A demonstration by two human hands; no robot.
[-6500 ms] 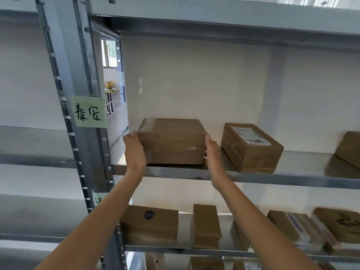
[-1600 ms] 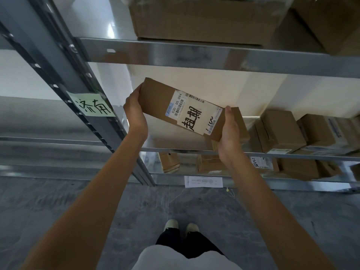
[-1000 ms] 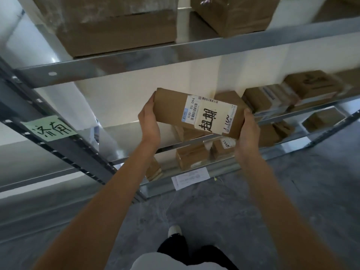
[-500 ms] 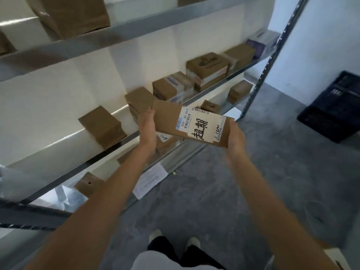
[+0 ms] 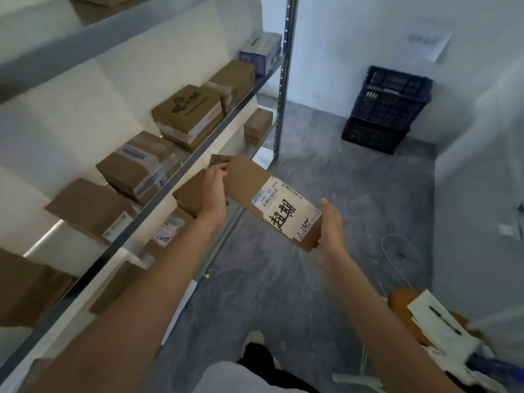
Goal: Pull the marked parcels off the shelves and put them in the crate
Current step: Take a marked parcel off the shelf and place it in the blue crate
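**One marked parcel in hand, crate not yet reached**

The marked parcel (image 5: 272, 202), a flat brown box with a white label bearing handwritten characters, is off the shelves (image 5: 181, 163) and held in the air between both hands. The left hand (image 5: 214, 191) grips its far end with fingers curled over the edge; the right hand (image 5: 330, 225) grips the near end, thumb on top.

The dark blue crate (image 5: 385, 109) stands on the floor in the far corner, well apart from the parcel. Its contents cannot be made out.

Judgement: pull step done for this parcel; carry and drop remain. Many brown boxes (image 5: 136, 165) sit on the shelves; whether any are marked cannot be told.
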